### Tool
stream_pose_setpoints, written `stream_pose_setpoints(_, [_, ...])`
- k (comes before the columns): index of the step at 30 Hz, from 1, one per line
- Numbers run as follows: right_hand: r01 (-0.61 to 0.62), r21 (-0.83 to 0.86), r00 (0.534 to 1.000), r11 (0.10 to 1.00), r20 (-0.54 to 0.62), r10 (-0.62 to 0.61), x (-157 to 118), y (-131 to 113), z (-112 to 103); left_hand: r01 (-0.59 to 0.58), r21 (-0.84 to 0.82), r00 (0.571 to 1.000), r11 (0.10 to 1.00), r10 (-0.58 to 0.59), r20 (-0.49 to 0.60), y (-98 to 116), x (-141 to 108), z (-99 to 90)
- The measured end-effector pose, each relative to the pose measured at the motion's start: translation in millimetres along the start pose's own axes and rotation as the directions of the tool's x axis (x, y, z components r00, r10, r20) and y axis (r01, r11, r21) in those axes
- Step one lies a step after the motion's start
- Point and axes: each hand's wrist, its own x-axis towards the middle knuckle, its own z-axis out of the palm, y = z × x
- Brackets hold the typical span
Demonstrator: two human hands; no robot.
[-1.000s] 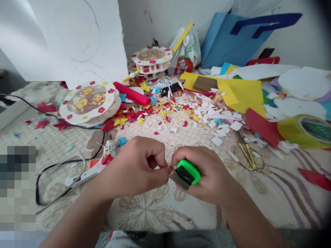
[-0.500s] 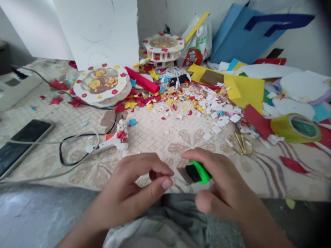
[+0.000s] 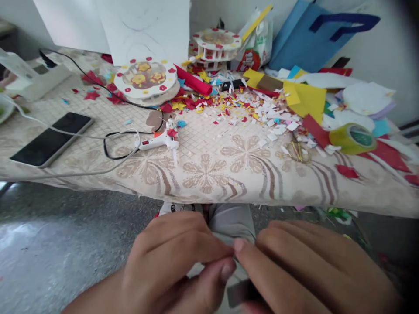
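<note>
My left hand [image 3: 173, 259] is in front of the table edge, above my lap, thumb and forefinger pinched together. Whatever is between those fingertips is too small or hidden to make out. Touching them is the forefinger tip of my right hand [image 3: 314, 266], whose other fingers are curled. A utility knife [image 3: 238, 293] sits in my right hand; only its flat grey blade and a dark part show under the fingers. On the table beyond lies a white glue gun [image 3: 160, 140] with a red scrap near its nozzle.
A phone [image 3: 52, 139] and cables lie at left. Behind are a decorated white disc [image 3: 145, 80], a tiered paper model [image 3: 218, 43] and many paper scraps [image 3: 235, 104]. Gold scissors [image 3: 297, 150], yellow tape [image 3: 352, 138] and a blue bag [image 3: 294, 39] are at right.
Both hands have come down and closer to me, off the table edge, and now meet at the fingertips. The knife's green part is now hidden. My view has shifted.
</note>
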Motion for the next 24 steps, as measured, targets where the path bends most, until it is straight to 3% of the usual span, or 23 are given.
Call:
stream_pose_setpoints(8, [0.013, 0.025, 0.996, 1.000, 0.087, -0.015, -9.7, -13.1, 1.2, -0.027, 0.092, 0.999, 0.995, 0.026, 0.019, 4.5, -17.5, 4.7])
stream_pose_setpoints(18, [0.020, 0.176, 0.963, 0.984, 0.263, -0.067, -6.2, -4.0, -1.5, -0.119, 0.252, 0.992, 0.960, 0.124, -0.002, 6.3, -5.7, 4.7])
stream_pose_setpoints(24, [-0.002, 0.255, 0.934, 0.967, 0.345, -0.090, -6.2, -3.3, -1.1, -0.099, 0.262, 0.995, 0.960, 0.101, 0.004, 9.0, -9.5, 3.9])
